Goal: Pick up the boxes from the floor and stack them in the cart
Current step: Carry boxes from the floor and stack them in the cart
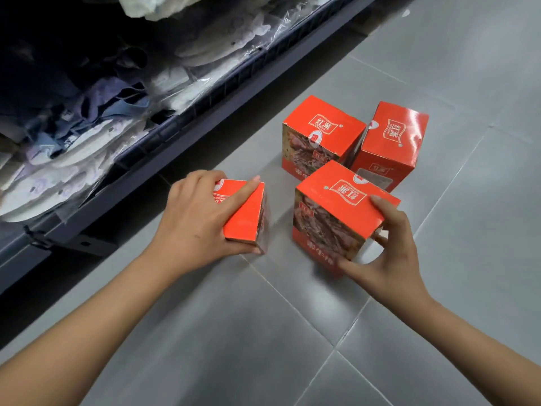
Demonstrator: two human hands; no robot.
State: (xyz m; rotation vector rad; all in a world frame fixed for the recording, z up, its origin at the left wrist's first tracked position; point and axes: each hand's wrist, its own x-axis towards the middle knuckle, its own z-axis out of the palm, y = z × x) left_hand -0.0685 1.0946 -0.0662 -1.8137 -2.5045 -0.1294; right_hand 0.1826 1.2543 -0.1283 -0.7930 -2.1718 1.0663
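Fingers [243, 191] of L hand [193, 221] over box [247, 222], logo half under palm

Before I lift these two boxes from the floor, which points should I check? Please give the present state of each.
1. Left hand grips the left box: ok.
2. Right hand grips the near right box, fingers on its top, thumb low: ok.
3. Held boxes apart, bare floor between them: ok.
4. Near right box free of the rear left box and rear right box: cannot tell; they overlap in this view.
5. Cart in sight: not ok, it is out of view.
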